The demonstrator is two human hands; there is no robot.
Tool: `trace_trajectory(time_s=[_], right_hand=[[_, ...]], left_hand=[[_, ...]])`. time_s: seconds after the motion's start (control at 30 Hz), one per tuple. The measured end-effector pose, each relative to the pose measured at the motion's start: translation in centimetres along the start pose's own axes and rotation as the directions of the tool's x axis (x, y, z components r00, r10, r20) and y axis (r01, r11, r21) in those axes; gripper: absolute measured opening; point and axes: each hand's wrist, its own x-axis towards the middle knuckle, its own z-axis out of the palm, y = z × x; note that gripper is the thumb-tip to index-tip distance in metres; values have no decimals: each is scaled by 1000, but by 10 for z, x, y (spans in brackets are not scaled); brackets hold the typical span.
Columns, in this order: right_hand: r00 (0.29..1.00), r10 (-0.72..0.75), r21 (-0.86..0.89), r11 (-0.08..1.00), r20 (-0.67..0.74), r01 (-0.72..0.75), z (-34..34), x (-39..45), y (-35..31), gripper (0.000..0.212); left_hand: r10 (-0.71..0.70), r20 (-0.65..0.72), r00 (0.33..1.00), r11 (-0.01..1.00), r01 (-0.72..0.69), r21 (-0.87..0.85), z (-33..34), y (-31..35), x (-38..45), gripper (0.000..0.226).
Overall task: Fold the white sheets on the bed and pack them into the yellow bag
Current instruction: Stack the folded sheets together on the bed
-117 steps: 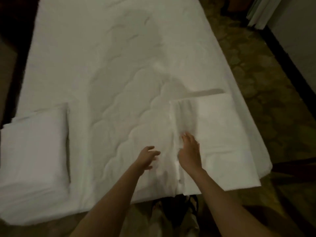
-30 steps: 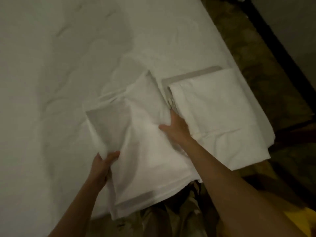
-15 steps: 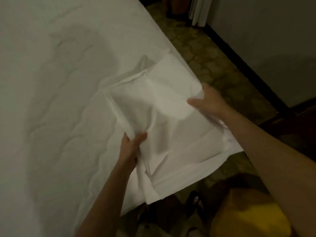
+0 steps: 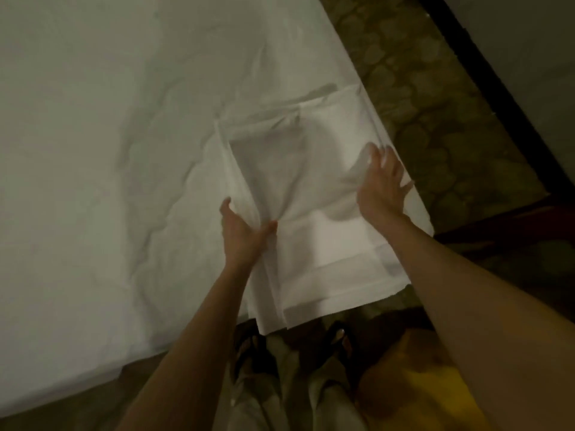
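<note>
Sheets [image 4: 314, 194], white, folded, creased

Folded sheet [image 4: 298, 188] now lies atop the other, near bed's corner.

1. Dim, greenish indoor light; the white sheet [image 4: 314, 188] is the brightest surface, the floor [image 4: 435, 98] beyond the right hand's fingers [image 4: 378, 157] dark.
2. Soft grey shadows lie on the sheet between both hands and on the bed [image 4: 93, 150] left of the left hand [image 4: 241, 231].
3. Fingertips smear with motion blur; the frame is soft and grainy.
4. Wide-angle bending stretches the forearms at the lower edge.
</note>
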Motion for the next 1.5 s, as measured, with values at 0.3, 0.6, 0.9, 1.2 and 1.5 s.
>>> trace_trajectory(time_s=[0.3, 0.6, 0.9, 1.2, 1.5], right_hand=[[913, -222, -204, 931, 343, 303, 42, -69, -23, 62], [967, -19, -316, 943, 253, 101, 34, -121, 31, 61], [986, 139, -208, 971, 91, -118, -6, -182, 97, 62], [961, 276, -119, 953, -22, -277, -12, -278, 207, 53], [819, 569, -86, 815, -76, -574, 81, -318, 347, 59]], left_hand=[[439, 456, 774, 369, -618, 694, 21, 15, -17, 71], [280, 413, 866, 266, -484, 834, 5, 23, -5, 89], [461, 772, 437, -50, -856, 514, 90, 30, -128, 63], [427, 882, 199, -157, -945, 289, 176, -6, -230, 61], [298, 955, -13, -326, -941, 88, 317, -99, -276, 64]])
